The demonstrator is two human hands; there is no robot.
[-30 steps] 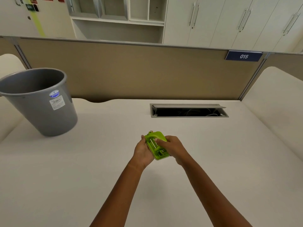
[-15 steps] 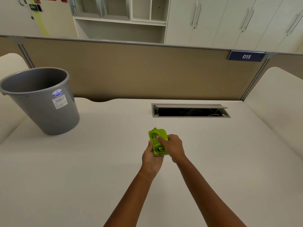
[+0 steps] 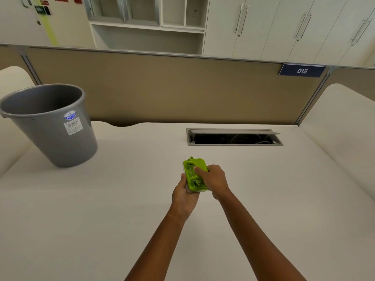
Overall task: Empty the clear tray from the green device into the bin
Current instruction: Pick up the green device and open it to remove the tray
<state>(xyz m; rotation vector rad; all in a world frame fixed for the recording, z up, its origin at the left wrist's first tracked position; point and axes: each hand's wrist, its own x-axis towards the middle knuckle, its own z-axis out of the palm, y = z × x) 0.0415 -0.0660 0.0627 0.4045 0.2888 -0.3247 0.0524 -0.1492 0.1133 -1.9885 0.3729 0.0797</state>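
The green device (image 3: 193, 172), a small lime hole punch with metal parts on top, is held above the middle of the white desk. My left hand (image 3: 184, 195) cups it from below and from the left side. My right hand (image 3: 213, 180) grips its right side, with the thumb across the top. A thin pale edge of the clear tray (image 3: 192, 191) shows under the device's near end. The grey bin (image 3: 48, 122) stands far left on the desk, upright, with its opening facing up.
An open cable hatch (image 3: 234, 137) is set into the desk behind the hands. A tan partition (image 3: 172, 88) runs along the far edge, with cupboards beyond. White side panels rise at left and right.
The device has turned from a slanted pose to point lengthwise away from me. Both hands have shifted a little to the right with it and keep their hold.
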